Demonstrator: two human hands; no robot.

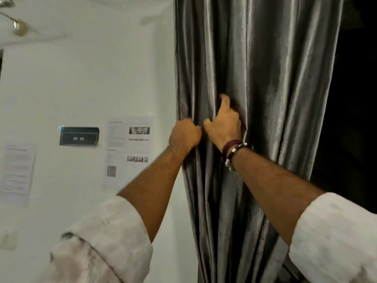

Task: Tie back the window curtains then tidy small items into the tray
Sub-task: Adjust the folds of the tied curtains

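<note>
A shiny grey curtain [265, 88] hangs bunched in folds down the middle of the view, narrowed at hand height. My left hand [184, 135] is a fist gripping the curtain's left edge. My right hand [223, 124], with bracelets at the wrist, sits just to its right with fingers tucked into the folds and one finger raised against the cloth. The two hands nearly touch. No tie-back cord or tray is visible.
A white wall [91, 78] fills the left side, carrying a dark sign reading "WS 05" [79, 135] and taped paper sheets [129, 152]. A dark window opening [355, 119] lies right of the curtain. A lamp arm [18, 25] shows at top left.
</note>
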